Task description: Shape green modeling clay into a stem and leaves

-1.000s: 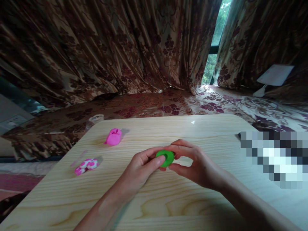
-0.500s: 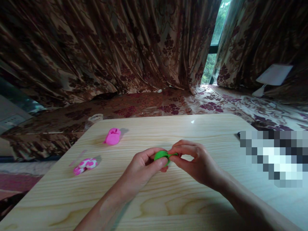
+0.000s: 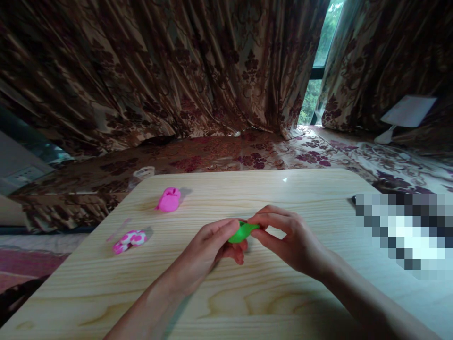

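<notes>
Fingers (image 3: 238, 257) of the left hand (image 3: 203, 248) hold a small green piece (image 3: 243, 233), the thumb laid along its upper side and the others curled beneath it. On the opposite side of the green piece, the right hand (image 3: 296, 237) pinches its narrow end, thumb and forefinger brought almost together. The green piece is thus between both hands, over the bench (image 3: 255, 297), rounded toward the left hand and tapering to a thin tip toward the right hand; its underside is partly hidden.

Well to the left of the green piece, a curved pink-and-white spotted piece (image 3: 130, 241) lies on the wood-grained surface. A faint pink strip (image 3: 119, 229) lies farther left of the green piece, beside the spotted one. Left of the green piece and farther from the person sits a plain pink piece (image 3: 169, 200) with dents in its top. Far to the right of the green piece, a pixelated patch (image 3: 406, 236) covers whatever is there.

Beyond the green piece, past the bench's far edge, a flowered cloth (image 3: 226, 153) spreads below patterned curtains (image 3: 212, 71). A white lamp (image 3: 408, 112) stands beyond it on the right, and a clear container (image 3: 142, 174) beyond it on the left.
</notes>
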